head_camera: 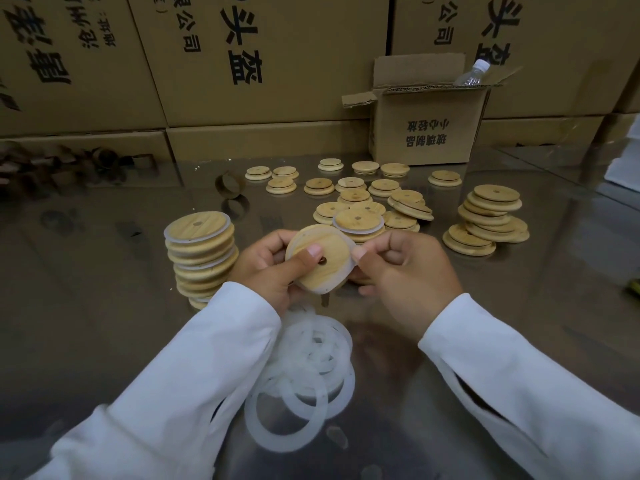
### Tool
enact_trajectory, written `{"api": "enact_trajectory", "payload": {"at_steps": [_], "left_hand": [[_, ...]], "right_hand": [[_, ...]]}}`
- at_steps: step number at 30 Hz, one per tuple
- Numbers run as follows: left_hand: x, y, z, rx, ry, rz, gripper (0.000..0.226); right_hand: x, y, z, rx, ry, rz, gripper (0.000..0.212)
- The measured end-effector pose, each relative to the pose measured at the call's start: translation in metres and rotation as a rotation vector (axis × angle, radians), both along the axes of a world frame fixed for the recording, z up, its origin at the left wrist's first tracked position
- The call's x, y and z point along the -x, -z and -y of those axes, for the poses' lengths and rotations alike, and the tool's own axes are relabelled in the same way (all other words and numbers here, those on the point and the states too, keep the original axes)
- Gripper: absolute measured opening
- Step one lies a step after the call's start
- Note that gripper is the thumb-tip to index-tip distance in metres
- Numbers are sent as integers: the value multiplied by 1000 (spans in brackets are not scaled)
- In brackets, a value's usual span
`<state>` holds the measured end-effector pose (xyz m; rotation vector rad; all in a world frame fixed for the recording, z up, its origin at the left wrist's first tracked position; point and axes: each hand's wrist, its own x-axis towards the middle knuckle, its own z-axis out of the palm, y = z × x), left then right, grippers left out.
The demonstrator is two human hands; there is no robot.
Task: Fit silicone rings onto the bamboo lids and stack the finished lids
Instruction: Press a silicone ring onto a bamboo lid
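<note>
While the left hand (266, 268) is gripping one bamboo lid (311, 271) above the table, thumb pressing flat beside its centre hole, the right hand (405, 271) is pinching the silicone ring (341, 277) at the lid's right edge and, by the look of it, stretching it round the rim. The ring is hugging part of the rim and bulging loose at the lower right, so I'm calling this lid half fitted. Both hands are working close together, joined through the lid.

Progress, then: a tall finished stack (201, 258) is standing just left of the left hand, rings showing between its lids, and it's leaning a little. Another ringed lid (358, 221) is lying on a low pile just behind the hands. Plenty is waiting: bare lids (382, 187) are spreading across the middle of the table, a slumped heap (491, 216) is sitting to the right, and loose rings (308, 368) are lying tangled between the sleeves. I'm judging it well short of halfway.

As for room, the glossy table (104, 306) is offering open surface at the left and at the near right. The finished stack is crowding the left wrist, so a careless elbow is risking a topple. An open carton (426, 129) is standing well back, against the wall of boxes.
</note>
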<state>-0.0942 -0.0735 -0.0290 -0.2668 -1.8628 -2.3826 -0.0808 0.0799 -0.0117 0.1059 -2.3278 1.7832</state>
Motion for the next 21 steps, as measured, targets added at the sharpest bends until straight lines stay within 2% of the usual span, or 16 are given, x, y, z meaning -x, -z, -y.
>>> {"api": "enact_trajectory", "payload": {"at_steps": [9,21], "left_hand": [[-1,-1,-2,-132,-7,49,19],[2,2,3,-150,-27,44,25]], "right_hand": [[-6,-4,1,-162,-36,-71,18],[-11,-2,5,-231,-96,-60,19]]}}
